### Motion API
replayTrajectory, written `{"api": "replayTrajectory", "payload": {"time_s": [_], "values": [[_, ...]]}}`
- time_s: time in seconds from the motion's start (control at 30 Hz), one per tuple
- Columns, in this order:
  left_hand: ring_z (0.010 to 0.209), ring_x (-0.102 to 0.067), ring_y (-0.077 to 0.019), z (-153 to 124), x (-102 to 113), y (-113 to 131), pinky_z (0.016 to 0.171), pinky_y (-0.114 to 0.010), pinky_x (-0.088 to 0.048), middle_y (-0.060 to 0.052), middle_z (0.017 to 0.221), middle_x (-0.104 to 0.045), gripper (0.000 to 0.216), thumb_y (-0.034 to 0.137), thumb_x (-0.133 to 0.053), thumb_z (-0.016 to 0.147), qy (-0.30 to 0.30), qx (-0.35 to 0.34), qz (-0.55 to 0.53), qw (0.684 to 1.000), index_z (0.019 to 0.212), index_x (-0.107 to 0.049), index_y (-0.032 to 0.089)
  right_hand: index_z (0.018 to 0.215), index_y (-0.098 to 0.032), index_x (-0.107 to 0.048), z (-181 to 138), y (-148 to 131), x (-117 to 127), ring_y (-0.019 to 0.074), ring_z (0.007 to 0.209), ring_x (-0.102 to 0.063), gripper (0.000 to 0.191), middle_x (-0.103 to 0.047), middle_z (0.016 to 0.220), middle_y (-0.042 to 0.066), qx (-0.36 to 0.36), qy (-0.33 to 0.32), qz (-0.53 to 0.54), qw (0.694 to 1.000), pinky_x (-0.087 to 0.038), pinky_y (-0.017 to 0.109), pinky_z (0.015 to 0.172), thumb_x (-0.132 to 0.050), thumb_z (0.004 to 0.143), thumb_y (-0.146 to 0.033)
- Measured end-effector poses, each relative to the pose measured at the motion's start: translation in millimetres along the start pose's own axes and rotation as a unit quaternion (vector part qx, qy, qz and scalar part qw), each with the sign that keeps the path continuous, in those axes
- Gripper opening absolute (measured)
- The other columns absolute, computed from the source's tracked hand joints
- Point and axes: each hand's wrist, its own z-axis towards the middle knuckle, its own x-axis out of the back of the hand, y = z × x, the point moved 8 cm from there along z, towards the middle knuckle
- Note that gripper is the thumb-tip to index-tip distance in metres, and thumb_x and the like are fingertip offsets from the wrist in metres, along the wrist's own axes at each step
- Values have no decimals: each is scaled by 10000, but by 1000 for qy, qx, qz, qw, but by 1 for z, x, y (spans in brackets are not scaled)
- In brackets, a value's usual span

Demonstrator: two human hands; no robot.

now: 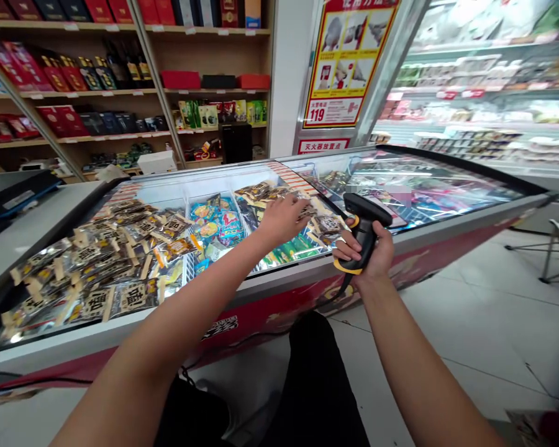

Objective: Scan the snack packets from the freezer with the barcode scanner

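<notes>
My right hand (pixel 376 257) is wrapped round the grip of a black and yellow barcode scanner (pixel 364 233), held up over the front edge of a chest freezer (pixel 302 271). My left hand (pixel 284 218) reaches over the freezer's open section, fingers stretched out above brown snack packets (pixel 327 223); whether the fingertips touch them I cannot tell. More of these packets, clear with tan labels, lie in a large pile (pixel 116 261) on the left end of the freezer. Between the pile and my left hand, blue packets (pixel 218 222) fill a white wire basket.
A glass lid (pixel 447 180) covers the freezer's right part. Behind stand wooden shelves (pixel 209 59) with boxes and bottles, and a lit display fridge (pixel 466 93). A black cable (pixel 261 336) hangs along the red front. A folding stool (pixel 552 251) is at right.
</notes>
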Motion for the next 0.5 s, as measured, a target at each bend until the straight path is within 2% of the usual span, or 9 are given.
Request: {"api": "replayTrajectory", "payload": {"time_s": [0.1,0.23,0.3,0.37,0.43,0.5], "values": [[1524,-391,-476,30,-56,-3,1346,-562,-107,-162,1282,-678,188,249,-899,798,-9,4,0,1000,927,-763,232,952,-278,-619,-10,-16,18,91,434,-123,383,-274,574,-103,20,25,-9,999,-239,271,425,-735,867,-633],[1553,-317,-481,54,-102,-19,1343,-610,-30,-172,1255,-696,165,279,-883,799,-2,4,-4,1000,823,-724,242,954,-280,-614,-17,-25,31,90,429,-126,388,-272,569,-103,25,24,-5,999,-252,263,416,-738,874,-639],[1559,-297,-487,56,-112,-23,1337,-626,0,-187,1210,-702,173,229,-863,781,8,-7,-6,1000,755,-692,237,961,-281,-619,-19,-27,36,92,427,-130,389,-274,569,-102,23,26,-1,999,-258,262,408,-745,870,-637],[1556,-303,-491,52,-114,-22,1332,-632,-1,-204,1261,-692,148,203,-831,785,19,-27,6,999,751,-690,230,971,-279,-628,-20,-26,41,93,424,-139,382,-277,573,-101,18,29,8,999,-265,263,406,-751,868,-625],[1562,-308,-482,43,-112,-16,1334,-624,-27,-208,1417,-647,80,233,-804,816,25,-53,35,998,844,-729,227,970,-273,-637,-20,-22,44,91,428,-139,379,-282,575,-99,6,31,18,999,-270,263,410,-765,855,-611],[1575,-307,-466,29,-106,-6,1337,-607,-52,-190,1559,-573,136,290,-775,862,30,-78,72,994,984,-759,234,961,-267,-645,-20,-16,44,89,440,-123,381,-283,575,-96,-7,31,29,999,-262,261,417,-777,839,-603]]}}
